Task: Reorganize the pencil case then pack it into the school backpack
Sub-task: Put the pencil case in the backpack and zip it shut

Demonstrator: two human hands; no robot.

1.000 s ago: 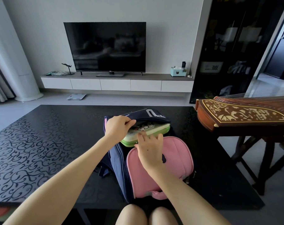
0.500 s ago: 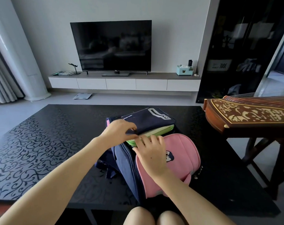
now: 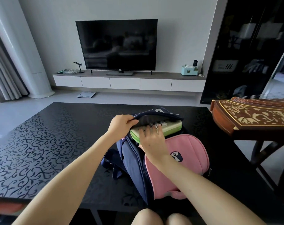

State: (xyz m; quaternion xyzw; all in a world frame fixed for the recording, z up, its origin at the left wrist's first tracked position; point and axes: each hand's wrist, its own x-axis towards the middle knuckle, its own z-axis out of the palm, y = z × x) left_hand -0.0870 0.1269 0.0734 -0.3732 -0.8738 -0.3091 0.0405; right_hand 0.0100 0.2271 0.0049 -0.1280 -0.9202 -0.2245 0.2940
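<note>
A navy and pink school backpack (image 3: 191,153) lies on the black table (image 3: 48,143) in front of me, its top opening facing away. A green pencil case (image 3: 170,127) with a cartoon print sits partly inside the opening, under the raised navy flap (image 3: 155,116). My left hand (image 3: 121,125) grips the edge of that flap and holds it up. My right hand (image 3: 151,140) rests flat on the near part of the pencil case, fingers spread, covering some of it.
A wooden zither (image 3: 255,116) on a stand juts in at the right, close to the table edge. Beyond the table are a TV (image 3: 116,46) on a low white cabinet (image 3: 128,82), a floor scale (image 3: 86,94) and a dark glass cabinet (image 3: 248,49).
My left hand has lifted the navy flap higher, showing more of the green pencil case. My right hand has slid forward onto the case. The camera view shifted slightly.
</note>
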